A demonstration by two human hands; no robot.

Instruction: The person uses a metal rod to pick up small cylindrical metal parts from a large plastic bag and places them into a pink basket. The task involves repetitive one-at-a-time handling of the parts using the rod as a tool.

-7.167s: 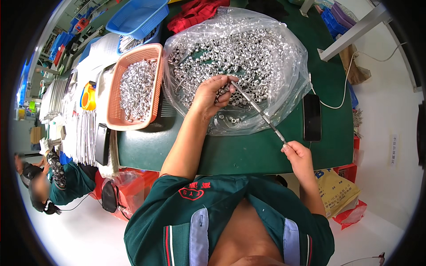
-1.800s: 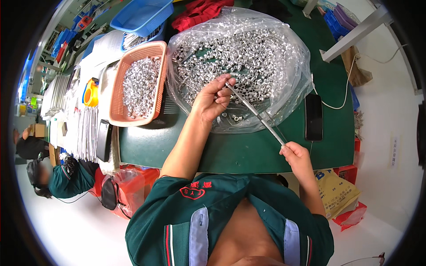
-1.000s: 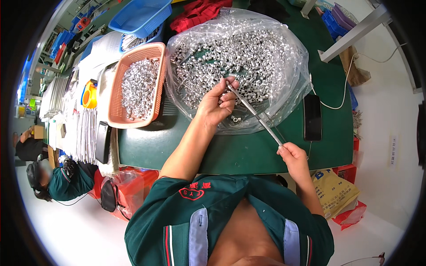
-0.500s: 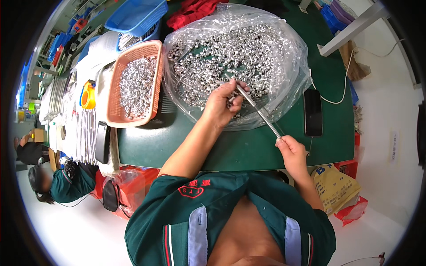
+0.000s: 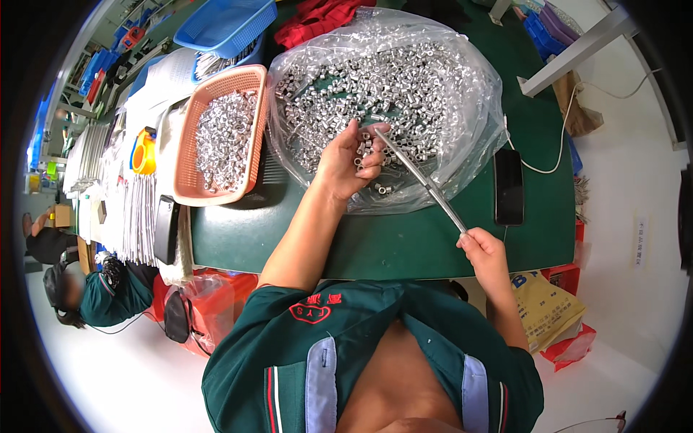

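Small silvery metal sleeves (image 5: pixel 362 150) lie in the curled fingers of my left hand (image 5: pixel 342 164), which is held palm up over the bag's near side. My right hand (image 5: pixel 484 254) grips the lower end of a slim metal rod (image 5: pixel 422 180). The rod slants up and to the left, its far tip beside my left fingertips. Under and beyond my left hand, a clear plastic bag (image 5: pixel 473 123) lies spread open, full of loose metal sleeves (image 5: pixel 404 79). A couple of sleeves rest near the bag's front edge.
An orange basket (image 5: pixel 185 162) of small metal pieces stands left of the bag, with blue baskets (image 5: pixel 234 36) behind it. A black phone (image 5: pixel 508 187) lies right on the green table (image 5: pixel 289 249). White cable and a grey post (image 5: pixel 577 50) are beyond. Another person (image 5: pixel 108 296) sits far left.
My left hand has drawn back slightly to the left and its fingers have loosened from around the rod's tip, baring the sleeves. My right hand and the rod have shifted slightly right and nearer.
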